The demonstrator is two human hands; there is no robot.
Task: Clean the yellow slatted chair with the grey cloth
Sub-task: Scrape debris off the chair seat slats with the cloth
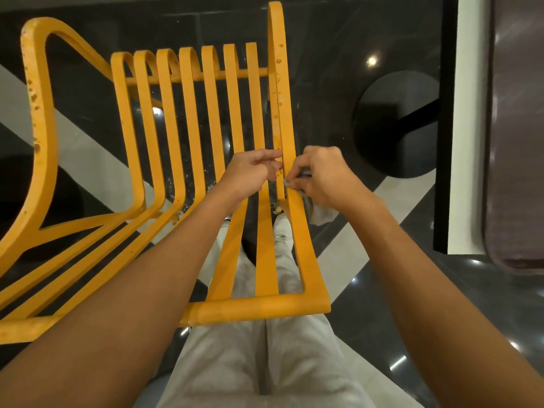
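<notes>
The yellow slatted chair [188, 119] fills the view from above, its back rail nearest me and its seat slats curling away. My left hand [250, 169] grips the right-hand frame slat from the inner side, fingers curled on it. My right hand [321, 176] presses the grey cloth [322, 213] against the outer side of that same slat, just across from the left hand. Most of the cloth is hidden under the hand; a crumpled end hangs below it. Small dark specks dot the right frame slat farther up and the left armrest.
A round black table base [394, 125] stands on the glossy black-and-white floor right of the chair. A dark tabletop edge [515, 136] runs along the far right. My legs in light trousers [265, 363] and a white shoe [282, 234] are under the chair back.
</notes>
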